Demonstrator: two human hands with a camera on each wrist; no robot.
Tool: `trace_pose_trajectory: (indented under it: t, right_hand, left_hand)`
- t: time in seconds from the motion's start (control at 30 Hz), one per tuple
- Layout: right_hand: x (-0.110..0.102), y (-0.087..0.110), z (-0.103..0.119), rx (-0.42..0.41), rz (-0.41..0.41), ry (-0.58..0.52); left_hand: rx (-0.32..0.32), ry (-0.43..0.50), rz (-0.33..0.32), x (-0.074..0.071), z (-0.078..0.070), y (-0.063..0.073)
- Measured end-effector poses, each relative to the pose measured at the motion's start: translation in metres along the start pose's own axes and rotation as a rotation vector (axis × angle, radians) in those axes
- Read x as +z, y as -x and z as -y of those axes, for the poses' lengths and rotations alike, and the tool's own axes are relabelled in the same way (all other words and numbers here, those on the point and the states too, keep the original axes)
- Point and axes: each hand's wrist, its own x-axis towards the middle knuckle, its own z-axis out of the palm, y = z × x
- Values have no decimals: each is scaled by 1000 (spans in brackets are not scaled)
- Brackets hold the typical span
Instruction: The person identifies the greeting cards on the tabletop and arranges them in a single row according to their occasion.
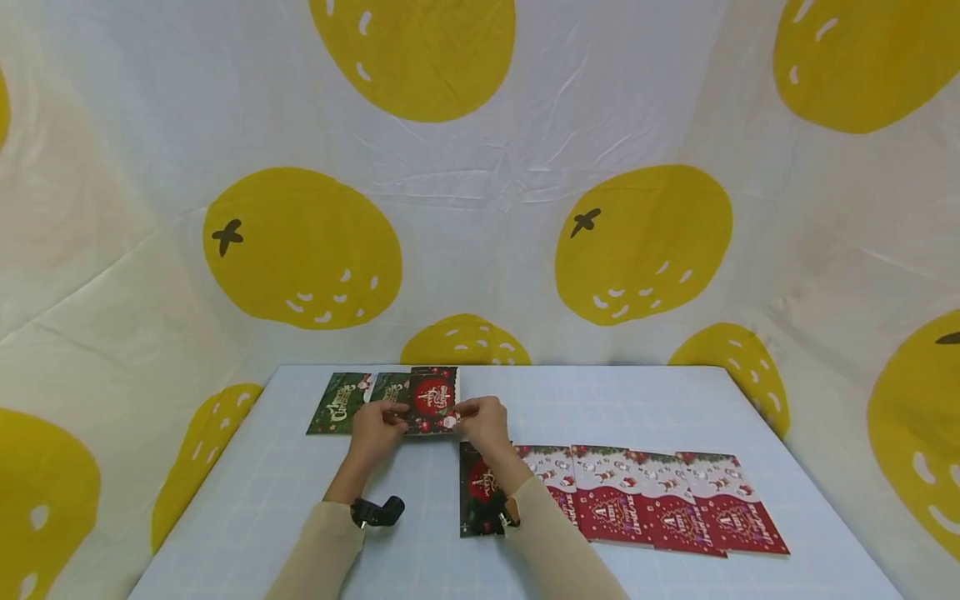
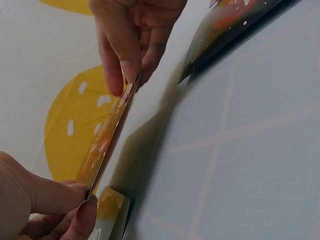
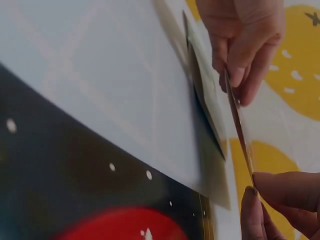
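Note:
A dark Christmas card [image 1: 432, 398] with a red round emblem is held up between both hands. My left hand [image 1: 377, 432] pinches its left edge and my right hand [image 1: 483, 423] pinches its right edge, thumb against fingers. Seen from the side in the left wrist view, the card [image 2: 111, 135] appears as a thin slab raised off the table. Two green Christmas cards lie to its left: the outer green card [image 1: 335, 408] and the inner green card [image 1: 392, 387], partly covered by the left hand and held card. Under my right forearm lies another dark card [image 1: 472, 479].
A row of several overlapping red-and-white Christmas cards [image 1: 611, 496] stretches along the right side of the table [image 1: 420, 550]. Behind the table hangs a white cloth [image 1: 480, 233] printed with yellow fruit. A small black wrist camera [image 1: 378, 511] sits on the left wrist.

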Motion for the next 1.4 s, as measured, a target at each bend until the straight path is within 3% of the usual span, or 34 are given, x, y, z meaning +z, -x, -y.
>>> trace_pose_trajectory:
  t: [0.2, 0.4, 0.7, 0.97, 1.4]
  right_hand:
    - [-3, -8, -3, -12, -10, 40]
    - [-4, -15, -5, 6, -13, 69]
    - [-5, -19, -4, 26, -10, 112]
    - [-3, -21, -6, 31, -8, 159]
    - [1, -20, -6, 44, -25, 198]
  left_hand:
    - [-27, -72, 29, 6, -11, -8]
    - [5, -126, 36, 12, -12, -14]
    - [-3, -165, 37, 19, -12, -19]
    - [-23, -175, 28, 24, -11, -19]
    - [-3, -134, 8, 30, -1, -17]
